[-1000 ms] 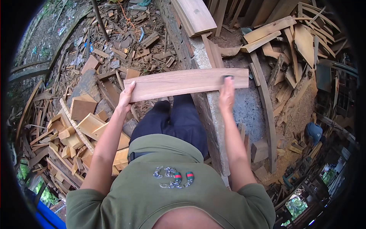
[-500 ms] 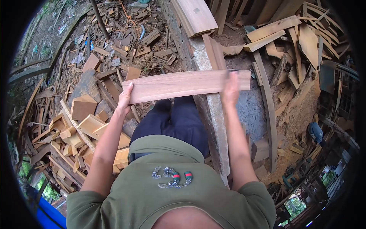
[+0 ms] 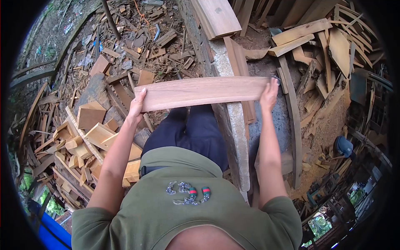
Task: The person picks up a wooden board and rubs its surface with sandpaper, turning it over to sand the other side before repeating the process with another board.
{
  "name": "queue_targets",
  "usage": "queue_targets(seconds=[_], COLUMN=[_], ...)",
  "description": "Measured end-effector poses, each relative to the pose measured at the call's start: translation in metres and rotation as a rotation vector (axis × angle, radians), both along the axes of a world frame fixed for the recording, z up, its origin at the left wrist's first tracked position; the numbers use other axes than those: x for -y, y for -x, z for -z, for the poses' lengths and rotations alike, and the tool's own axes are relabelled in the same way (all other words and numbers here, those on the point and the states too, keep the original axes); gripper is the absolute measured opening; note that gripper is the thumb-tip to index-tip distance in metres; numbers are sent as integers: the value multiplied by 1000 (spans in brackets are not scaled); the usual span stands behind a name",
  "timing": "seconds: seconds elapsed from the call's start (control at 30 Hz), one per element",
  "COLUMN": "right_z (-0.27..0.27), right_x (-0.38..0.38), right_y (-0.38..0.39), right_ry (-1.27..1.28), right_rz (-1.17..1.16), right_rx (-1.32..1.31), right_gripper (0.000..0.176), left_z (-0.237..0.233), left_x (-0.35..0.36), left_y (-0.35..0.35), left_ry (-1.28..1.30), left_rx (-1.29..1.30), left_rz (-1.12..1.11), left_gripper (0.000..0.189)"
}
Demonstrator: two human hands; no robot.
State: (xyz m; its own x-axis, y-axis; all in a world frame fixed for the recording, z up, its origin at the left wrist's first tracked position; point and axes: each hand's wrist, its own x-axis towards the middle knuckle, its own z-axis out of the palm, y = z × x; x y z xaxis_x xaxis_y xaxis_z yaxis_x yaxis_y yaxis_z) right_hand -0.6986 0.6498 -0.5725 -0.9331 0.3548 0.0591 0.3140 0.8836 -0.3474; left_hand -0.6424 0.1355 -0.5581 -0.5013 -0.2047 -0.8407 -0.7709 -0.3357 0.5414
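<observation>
A curved, light-brown wooden plank lies crosswise in front of my body, its right half over the top of a low concrete wall. My left hand is closed on the plank's left end, thumb on the upper face. At the right end is my right hand, fingers closed round a small dark object against the plank. Most of that object is hidden by the fingers, so its kind cannot be told.
More planks lie stacked farther along the wall. Wood offcuts are heaped at the left, and curved pieces at the right. A long curved board stands right of my right arm. A blue-grey rounded item sits at far right.
My right hand has slid rightward along the plank to its right end, with the dark object. My left hand keeps its grip, and the plank has barely moved.
</observation>
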Motion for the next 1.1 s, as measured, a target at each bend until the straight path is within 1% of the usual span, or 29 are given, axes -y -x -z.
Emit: queue_targets(seconds=[0.03,0.1,0.13,0.17,0.23,0.27,0.3,0.37,0.4,0.43,0.47,0.5,0.57,0.6,0.63,0.67,0.73,0.77,0.83,0.87,0.9,0.97,1.03,1.1], right_z=[-4,-9,-4,-1,-8,-14,-17,-18,-16,-13,-9,-7,-2,-7,-15,-25,-40,-32,-3,0,-1,-9,-19,-43], right_x=[-4,-11,-5,1,34,40,38,19,8,4,1,0,35,64,83,91,107,101,70,71,85,136,201,252], right_y=[6,13,7,1,-20,-26,-22,-15,-6,3,11,14,7,-2,-10,-18,-28,-27,-26,-24,-23,-22,-29,-39], right_ry=[-2,173,57,53,-115,-83,-78,-169,-106,-103,-86,-68,-117,-96,-73,-69,59,67,52,118,121,154,120,168], right_rz=[6,276,184,179,-80,-164,-171,-166,-97,-87,17,120,82,-58,-203,-216,-417,-433,-274,-95,-103,-116,-327,-657], right_rx=[-1,174,57,54,52,108,109,147,153,151,178,205,150,106,61,58,165,159,26,29,26,-62,-81,-134], right_gripper=[44,44,45,45,46,45,45,45,46,46,46,46,45,45,45,45,44,44,45,45,45,44,44,52], left_z=[1,2,3,5,4,5,5,4,4,-3,-11,-13,-14,-12,-10,-8,-20,-19,-13,-14,-15,-17,-25,-36], left_x=[0,1,1,1,2,2,2,7,8,3,-1,0,5,7,8,10,11,13,22,25,27,29,28,24], left_y=[2,3,5,7,8,7,7,3,2,6,9,9,10,10,9,9,8,5,2,1,-2,-2,-1,0], left_ry=[-5,-10,-13,-17,-13,-11,-20,-17,-48,-83,-89,-89,-289,-342,-342,-371,-391,-380,-482,-527,-523,-584,-614,-612], left_rx=[-4,-13,-22,-25,-34,-28,-41,-49,-34,-20,-11,-9,-35,-54,-59,-67,-58,-65,-94,-93,-98,-117,-117,-113], left_rz=[1,6,3,-2,11,4,25,52,26,2,5,10,-136,-126,-136,-118,-99,-113,-84,-75,-83,-66,-61,-58], left_gripper=[62,63,63,63,62,62,66,69,75,81,88,88,84,83,83,82,81,81,81,78,78,80,82,83])
